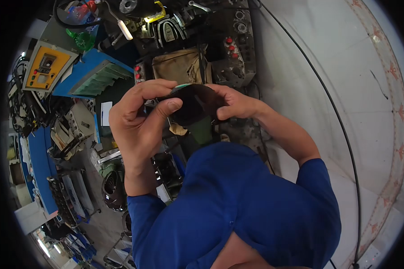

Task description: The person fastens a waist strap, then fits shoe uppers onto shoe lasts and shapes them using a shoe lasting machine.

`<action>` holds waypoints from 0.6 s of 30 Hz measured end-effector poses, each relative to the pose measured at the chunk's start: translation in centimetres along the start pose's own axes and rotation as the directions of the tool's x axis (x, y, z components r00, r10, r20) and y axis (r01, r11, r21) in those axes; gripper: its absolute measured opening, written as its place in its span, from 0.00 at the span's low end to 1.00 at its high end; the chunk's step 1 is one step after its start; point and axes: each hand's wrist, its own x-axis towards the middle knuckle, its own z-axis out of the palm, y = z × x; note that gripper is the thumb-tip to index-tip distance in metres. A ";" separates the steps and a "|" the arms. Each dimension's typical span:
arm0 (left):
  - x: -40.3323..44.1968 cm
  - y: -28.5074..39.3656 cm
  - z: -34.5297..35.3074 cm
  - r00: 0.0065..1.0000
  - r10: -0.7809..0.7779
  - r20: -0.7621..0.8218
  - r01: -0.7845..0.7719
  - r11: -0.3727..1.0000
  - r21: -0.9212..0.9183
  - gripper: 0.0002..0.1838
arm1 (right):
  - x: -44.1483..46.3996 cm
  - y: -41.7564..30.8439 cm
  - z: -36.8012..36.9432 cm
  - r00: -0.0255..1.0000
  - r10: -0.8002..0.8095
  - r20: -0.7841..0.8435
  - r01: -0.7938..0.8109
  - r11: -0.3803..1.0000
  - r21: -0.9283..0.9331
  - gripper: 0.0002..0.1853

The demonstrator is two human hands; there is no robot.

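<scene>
A dark, curved, leather-like piece [191, 105], which looks like a shoe upper, is held up between my two hands in front of my chest. A pale green edge shows along its top. My left hand [141, 105] pinches its left side, thumb on the near face and fingers over the upper edge. On the opposite side, my right hand [235, 103] grips the rim with the thumb below and fingers behind it, partly hidden. Just past the piece stands a dark machine with a brown cloth [177, 65] on it.
The machine carries a curved metal form [168, 31], red buttons [231, 47] and a lit lamp [125, 30]. To the left are a yellow control panel [45, 67] and a blue cabinet [92, 71]. A black cable [318, 76] runs along the pale floor at right.
</scene>
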 end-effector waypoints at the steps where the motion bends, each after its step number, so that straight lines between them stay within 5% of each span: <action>1: -0.1 -0.1 0.1 1.000 0.009 -0.017 -0.008 0.997 0.075 0.10 | 0.4 0.3 1.1 0.993 -0.066 -0.094 0.063 0.997 -0.036 0.54; 6: 1.3 -3.2 -1.3 0.999 -0.036 -0.017 0.037 0.998 0.044 0.10 | 2.7 4.3 1.9 0.933 -0.256 -0.253 0.244 0.967 -0.077 0.45; 8: 2.1 -4.7 -2.0 0.999 -0.031 -0.009 0.031 0.998 0.055 0.11 | 3.3 4.7 1.9 0.918 -0.278 -0.282 0.293 0.956 0.010 0.33; 11: 2.9 -7.3 -3.0 0.976 -0.219 0.015 0.219 0.972 -0.078 0.15 | 4.4 5.9 1.4 0.871 -0.271 -0.411 0.320 0.946 0.053 0.28; 18: 5.3 -16.4 -2.8 0.934 -0.321 -0.158 0.231 0.877 -0.421 0.22 | 7.3 5.8 1.0 0.801 -0.106 -0.589 0.284 0.934 0.218 0.19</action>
